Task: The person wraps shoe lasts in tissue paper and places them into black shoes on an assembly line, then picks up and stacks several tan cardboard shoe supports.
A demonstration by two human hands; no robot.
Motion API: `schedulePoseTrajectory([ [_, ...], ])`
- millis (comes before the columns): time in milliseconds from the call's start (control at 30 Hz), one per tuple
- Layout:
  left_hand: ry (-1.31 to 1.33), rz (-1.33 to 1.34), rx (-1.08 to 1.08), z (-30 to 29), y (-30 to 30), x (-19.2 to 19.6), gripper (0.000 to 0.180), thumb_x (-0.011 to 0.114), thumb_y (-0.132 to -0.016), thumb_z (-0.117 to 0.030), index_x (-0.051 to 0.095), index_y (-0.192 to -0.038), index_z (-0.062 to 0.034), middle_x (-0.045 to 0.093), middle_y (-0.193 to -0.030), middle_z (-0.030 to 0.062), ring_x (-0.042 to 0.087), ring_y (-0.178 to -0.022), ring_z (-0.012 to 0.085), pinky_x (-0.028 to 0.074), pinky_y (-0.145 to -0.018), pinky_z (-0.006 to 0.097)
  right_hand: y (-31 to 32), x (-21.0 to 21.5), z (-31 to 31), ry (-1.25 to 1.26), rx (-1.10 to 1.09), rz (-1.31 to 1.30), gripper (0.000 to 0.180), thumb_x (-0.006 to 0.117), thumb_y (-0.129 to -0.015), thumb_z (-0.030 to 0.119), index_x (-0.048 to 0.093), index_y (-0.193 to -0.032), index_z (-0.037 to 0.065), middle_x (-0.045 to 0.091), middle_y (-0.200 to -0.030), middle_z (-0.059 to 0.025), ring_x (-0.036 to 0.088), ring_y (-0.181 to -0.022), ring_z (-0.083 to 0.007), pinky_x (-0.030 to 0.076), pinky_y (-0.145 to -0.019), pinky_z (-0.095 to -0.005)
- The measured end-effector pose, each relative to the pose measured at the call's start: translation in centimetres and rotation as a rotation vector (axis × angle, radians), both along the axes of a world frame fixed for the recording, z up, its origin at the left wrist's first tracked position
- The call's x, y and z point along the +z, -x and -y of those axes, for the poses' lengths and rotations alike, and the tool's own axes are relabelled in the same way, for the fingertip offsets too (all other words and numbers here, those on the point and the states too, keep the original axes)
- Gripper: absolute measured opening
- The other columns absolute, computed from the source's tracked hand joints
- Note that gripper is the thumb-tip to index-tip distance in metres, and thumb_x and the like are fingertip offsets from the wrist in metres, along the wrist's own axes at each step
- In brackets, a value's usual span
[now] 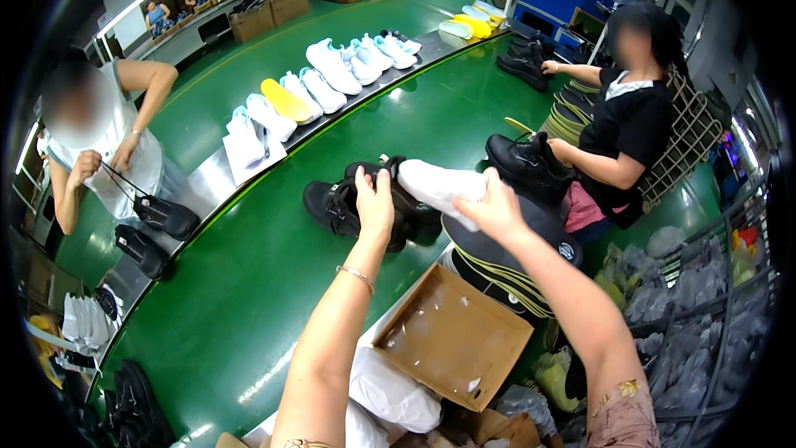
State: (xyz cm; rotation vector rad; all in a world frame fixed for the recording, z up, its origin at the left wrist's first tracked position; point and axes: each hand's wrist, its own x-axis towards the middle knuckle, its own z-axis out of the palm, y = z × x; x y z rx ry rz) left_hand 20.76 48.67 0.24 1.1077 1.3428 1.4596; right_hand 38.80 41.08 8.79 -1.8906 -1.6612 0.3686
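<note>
My right hand (496, 206) is closed on a long white wad (435, 182), which looks like paper shoe stuffing. Its front end reaches to the opening of a black shoe (414, 214). My left hand (376, 202) grips that shoe at its upper edge, thumb and fingers bent; part of the grip is hidden. Just left of it, another black shoe (330, 206) with straps or laces lies on the green belt. Below my right forearm is a stack of black insoles (506, 245) with yellow-green edges.
An open cardboard box (456, 336) stands near me, beside white bags (394, 390). White shoes (319, 90) and yellow insoles (284, 99) line the metal ledge. A co-worker at right handles black shoes (531, 164); another at left holds a black shoe (166, 214) by its lace. A rack (696, 307) holds plastic-wrapped items.
</note>
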Motion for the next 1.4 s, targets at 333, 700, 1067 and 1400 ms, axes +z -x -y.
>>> schedulePoseTrajectory([
  [333, 0.026, -0.621, -0.151, -7.8, -0.4, -5.2, 0.047, 0.058, -0.083, -0.017, 0.043, -0.116, 0.012, 0.053, -0.11, 0.0305, 0.052, -0.106, 0.0399, 0.041, -0.092, 0.041, 4.4, -4.0, -10.3, 0.235, 0.321, 0.58, 0.034, 0.063, -0.065, 0.012, 0.048, -0.092, -0.002, 0.063, -0.081, -0.0221, 0.063, -0.08, -0.0365, 0.051, -0.071, -0.0429],
  [700, 0.049, -0.407, -0.173, -8.0, 1.3, -7.0, 0.029, 0.056, -0.085, -0.024, 0.06, -0.09, 0.004, 0.063, -0.082, 0.0219, 0.062, -0.081, 0.0336, 0.046, -0.071, 0.039, 7.5, -11.1, -12.2, 0.262, 0.288, 0.639, 0.043, 0.069, -0.068, 0.018, 0.045, -0.097, -0.002, 0.061, -0.093, -0.0246, 0.059, -0.093, -0.038, 0.049, -0.079, -0.0429],
  [1067, 0.032, -0.332, -0.281, -6.8, 2.1, -7.1, 0.026, 0.055, -0.087, -0.022, 0.062, -0.091, 0.0032, 0.062, -0.073, 0.0172, 0.06, -0.067, 0.0227, 0.046, -0.064, 0.034, 8.3, -15.8, -13.6, 0.289, 0.191, 0.332, 0.036, 0.062, -0.077, 0.015, 0.041, -0.095, -0.007, 0.063, -0.077, -0.0261, 0.063, -0.078, -0.0402, 0.052, -0.07, -0.0447],
  [1400, 0.074, -0.481, -0.385, -6.6, 2.3, -5.7, 0.041, 0.059, -0.084, -0.031, 0.055, -0.106, 0.0032, 0.061, -0.098, 0.0235, 0.059, -0.093, 0.0301, 0.044, -0.081, 0.037, 6.9, -10.7, -12.8, 0.316, 0.265, 0.278, 0.03, 0.057, -0.076, 0.009, 0.047, -0.098, -0.009, 0.06, -0.091, -0.0314, 0.06, -0.09, -0.0422, 0.049, -0.079, -0.0448],
])
